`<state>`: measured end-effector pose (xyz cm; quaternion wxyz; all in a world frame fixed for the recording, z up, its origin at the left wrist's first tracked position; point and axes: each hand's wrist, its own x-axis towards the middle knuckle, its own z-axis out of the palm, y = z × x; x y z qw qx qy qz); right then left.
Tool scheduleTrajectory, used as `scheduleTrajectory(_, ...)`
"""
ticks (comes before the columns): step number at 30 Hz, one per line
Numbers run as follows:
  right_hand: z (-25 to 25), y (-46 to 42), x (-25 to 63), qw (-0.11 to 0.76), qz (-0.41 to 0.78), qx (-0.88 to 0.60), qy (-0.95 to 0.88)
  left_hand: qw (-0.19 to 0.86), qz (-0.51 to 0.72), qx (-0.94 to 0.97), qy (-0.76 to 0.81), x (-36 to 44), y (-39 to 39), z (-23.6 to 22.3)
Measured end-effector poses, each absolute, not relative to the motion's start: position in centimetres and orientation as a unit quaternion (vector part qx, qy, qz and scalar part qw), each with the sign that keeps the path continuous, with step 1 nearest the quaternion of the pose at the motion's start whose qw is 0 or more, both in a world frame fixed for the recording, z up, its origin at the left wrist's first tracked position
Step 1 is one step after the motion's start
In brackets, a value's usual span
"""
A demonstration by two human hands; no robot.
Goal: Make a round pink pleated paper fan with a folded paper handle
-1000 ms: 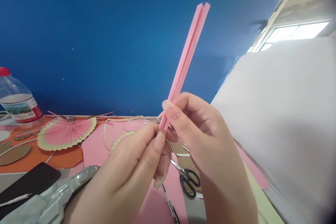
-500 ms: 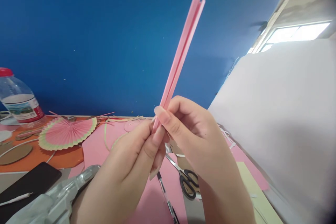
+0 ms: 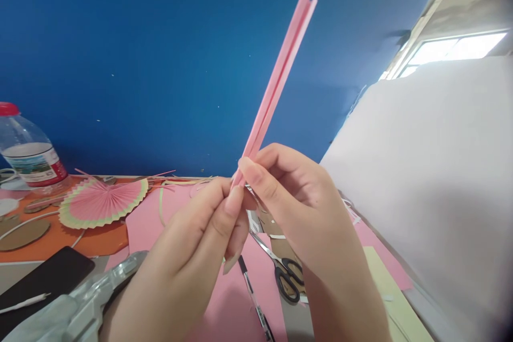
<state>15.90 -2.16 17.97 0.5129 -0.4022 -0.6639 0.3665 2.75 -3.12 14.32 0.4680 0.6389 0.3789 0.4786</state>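
Observation:
A narrow pink folded paper strip points up and to the right in front of the blue wall, a groove running along its length. My left hand pinches its lower end between thumb and fingers. Just above that, my right hand grips the strip between thumb and bent forefinger. The strip's bottom tip is hidden by my fingers. Under my hands lie black-handled scissors and a pen on pink paper.
At left are a pleated pink paper fan with a yellow-green edge, a red-capped bottle, a cardboard disc and a black phone-like slab. A grey translucent tool lies by my left wrist. Pale yellow paper is at right.
My left hand has shifted slightly down and left along the strip. My right hand and the strip's top have moved only a little. Both hands keep hold.

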Motion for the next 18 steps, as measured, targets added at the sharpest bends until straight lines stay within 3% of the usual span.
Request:
scheduleTrajectory(11,17.50,-2.34,16.03,0.557,0.284,-0.402,-0.669,0.482,0.479,0.627,0.381,2.79,-3.19,14.14)
scheduleTrajectory(18,17.47,-2.27,15.64,0.550,0.335,-0.405,-0.649,0.484,0.464,0.638,0.378,2.35,-3.12,14.12)
